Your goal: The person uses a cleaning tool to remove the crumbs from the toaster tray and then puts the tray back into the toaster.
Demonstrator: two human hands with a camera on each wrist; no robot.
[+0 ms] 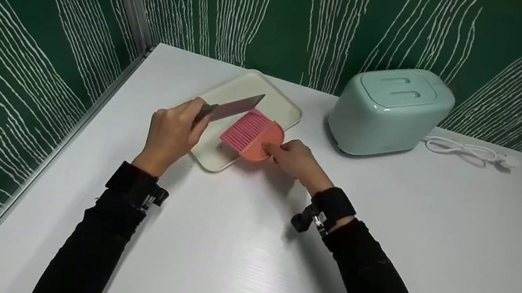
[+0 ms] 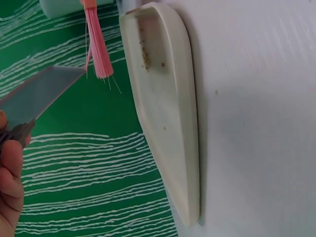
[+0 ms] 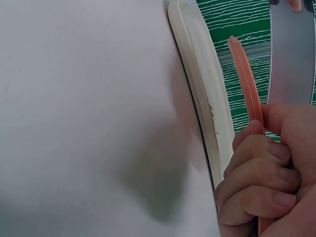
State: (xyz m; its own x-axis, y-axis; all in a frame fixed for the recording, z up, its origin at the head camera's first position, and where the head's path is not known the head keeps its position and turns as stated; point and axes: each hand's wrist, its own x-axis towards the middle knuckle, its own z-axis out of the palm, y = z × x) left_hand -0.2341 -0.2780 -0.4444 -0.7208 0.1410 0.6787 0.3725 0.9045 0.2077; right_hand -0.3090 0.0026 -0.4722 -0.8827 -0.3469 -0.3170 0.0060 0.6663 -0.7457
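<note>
Black sleeves [image 1: 88,245] are stretched over the white desk [image 1: 242,260] from its near edge, and a black band [image 1: 130,183] with a small camera attached is worn at each wrist. A brush [image 1: 254,137] with pink bristles is held by the right grip [image 1: 297,160], thumb and fingers being closed on its orange handle. A flat blade [image 1: 238,108] is held by the left grip [image 1: 172,132], the fingers being curled round its dark grey handle. Both tools are raised over a cream tray [image 1: 244,85], blade beside bristles; whether the two are touching cannot be told. The tray is set askew toward the desk's far left corner, with one of its own corners pointed at the far edge. Brown crumbs [image 2: 145,57] are scattered on its floor, and specks [image 2: 216,92] are seen on the desk just beside it. A pale green toaster [image 1: 388,117] is placed by the far edge, right of the middle. A white plug [image 1: 509,161] with a looped cord is left near the far right corner. Beyond, the green wall [image 1: 287,23] is streaked with white wavy lines.
</note>
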